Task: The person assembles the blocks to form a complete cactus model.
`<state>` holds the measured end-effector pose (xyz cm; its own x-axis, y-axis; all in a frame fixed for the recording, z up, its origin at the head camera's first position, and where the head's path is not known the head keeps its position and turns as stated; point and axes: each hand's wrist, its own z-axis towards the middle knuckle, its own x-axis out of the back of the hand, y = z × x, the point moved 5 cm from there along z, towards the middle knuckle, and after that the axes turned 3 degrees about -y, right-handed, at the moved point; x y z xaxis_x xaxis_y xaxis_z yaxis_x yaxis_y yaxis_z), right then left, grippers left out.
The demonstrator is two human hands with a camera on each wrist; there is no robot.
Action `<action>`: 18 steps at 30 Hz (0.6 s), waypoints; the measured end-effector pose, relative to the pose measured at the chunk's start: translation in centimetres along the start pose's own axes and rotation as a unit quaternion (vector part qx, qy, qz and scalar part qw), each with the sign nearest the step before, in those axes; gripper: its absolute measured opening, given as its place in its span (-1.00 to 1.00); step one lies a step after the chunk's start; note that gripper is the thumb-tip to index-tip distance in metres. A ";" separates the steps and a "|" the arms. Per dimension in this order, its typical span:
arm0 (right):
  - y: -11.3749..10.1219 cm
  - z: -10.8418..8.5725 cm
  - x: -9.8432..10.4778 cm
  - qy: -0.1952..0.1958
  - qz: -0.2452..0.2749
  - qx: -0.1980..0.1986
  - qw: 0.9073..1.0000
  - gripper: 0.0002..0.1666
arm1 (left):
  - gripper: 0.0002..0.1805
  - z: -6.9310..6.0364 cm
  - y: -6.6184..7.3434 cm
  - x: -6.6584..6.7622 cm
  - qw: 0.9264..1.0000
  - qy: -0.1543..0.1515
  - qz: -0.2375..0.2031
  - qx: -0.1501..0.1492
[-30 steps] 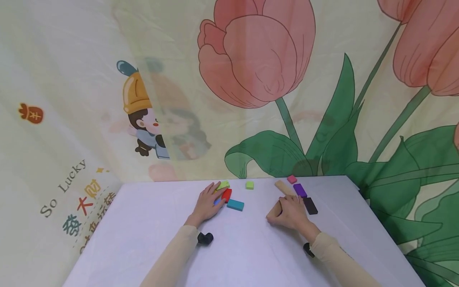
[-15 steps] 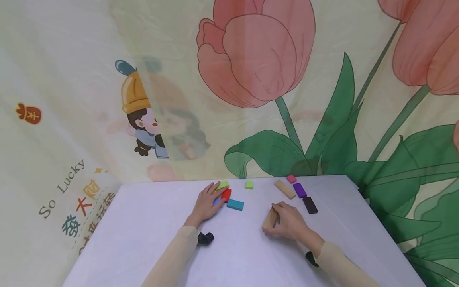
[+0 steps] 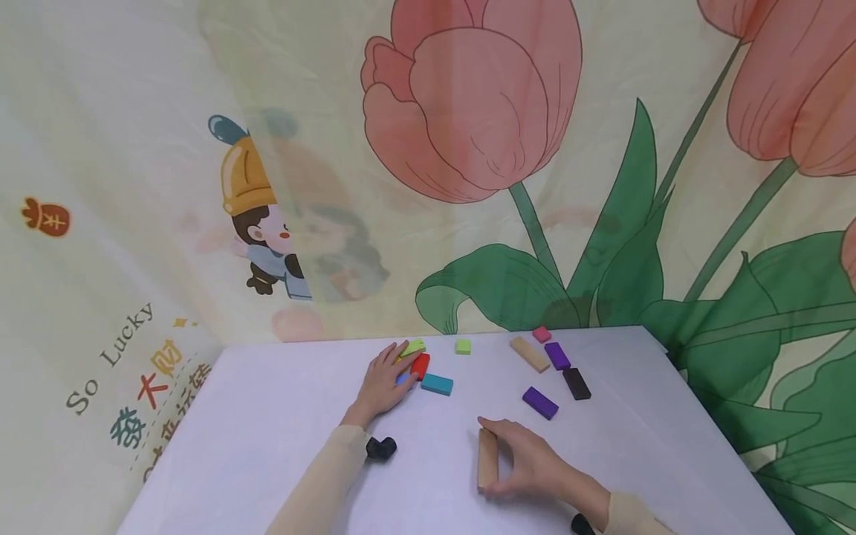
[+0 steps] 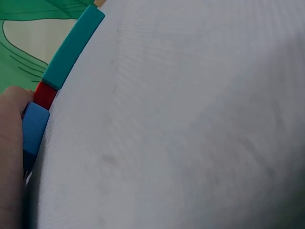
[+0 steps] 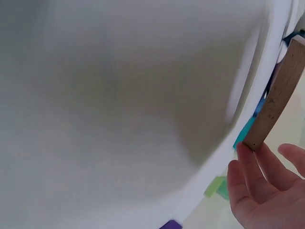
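Observation:
My left hand (image 3: pixel 381 385) lies with fairly straight fingers over a small cluster of blocks at the table's back middle. Around its fingers show a light green block (image 3: pixel 416 346), a red block (image 3: pixel 420 365) and a blue block (image 4: pixel 35 131); a bit of yellow is mostly covered. Touching the red one is a teal block (image 4: pixel 74 47). Nearer the front, my right hand (image 3: pixel 538 462) holds a long plain wooden block (image 3: pixel 488 461) by its ends between thumb and fingers. The right wrist view shows fingertips at one end of this wooden block (image 5: pixel 279 95).
Right of centre lie a purple block (image 3: pixel 540 403), a black block (image 3: pixel 576 384), another purple block (image 3: pixel 556 355), a second wooden block (image 3: pixel 530 354) and a pink block (image 3: pixel 542 334). A small green block (image 3: pixel 463 347) sits near the back edge. A printed curtain (image 3: pixel 495 148) hangs behind.
My right hand has drawn the wooden block toward the front and left, turning it more lengthwise. A purple block the hand had covered now shows. The left hand has stayed put.

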<state>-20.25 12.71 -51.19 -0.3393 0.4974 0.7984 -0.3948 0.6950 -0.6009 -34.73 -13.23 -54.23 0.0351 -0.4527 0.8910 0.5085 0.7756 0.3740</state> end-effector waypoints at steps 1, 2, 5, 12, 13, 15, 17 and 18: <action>-0.2 -0.2 -0.2 -0.007 -0.004 -0.002 1.000 0.24 | -0.45 0.0 0.0 0.0 1.000 0.001 0.000 -0.001; -0.4 -0.5 -0.5 -0.013 -0.004 -0.004 1.000 0.24 | -0.45 0.0 0.0 0.0 1.000 0.002 0.001 -0.002; -1.0 -1.2 -1.2 -0.035 -0.004 -0.008 0.999 0.21 | -0.46 0.1 -0.1 0.0 1.000 0.007 0.006 -0.005; -2.5 -2.8 -2.3 -0.071 0.003 0.004 0.997 0.18 | -0.45 0.2 -0.1 0.0 1.000 -0.005 0.005 0.007; -2.6 -3.0 -2.4 -0.072 0.005 0.012 0.997 0.19 | -0.45 0.2 -0.1 0.1 1.000 -0.005 0.003 0.007; -2.8 -3.4 -2.7 -0.081 0.019 0.019 0.996 0.20 | -0.45 0.2 0.0 0.1 1.000 -0.006 0.000 0.007; -3.0 -3.7 -3.1 -0.094 0.034 0.018 0.995 0.15 | -0.45 0.2 0.0 0.1 1.000 -0.012 -0.001 0.012; -3.0 -3.8 -3.3 -0.099 0.038 0.019 0.994 0.14 | -0.45 0.2 0.0 0.0 1.000 -0.015 0.001 0.014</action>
<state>-14.67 10.95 -51.86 -0.5284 0.4332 0.7302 -0.3930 0.6376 -0.6626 -34.91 -13.17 -54.15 0.0092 -0.4379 0.8990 0.4841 0.7886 0.3792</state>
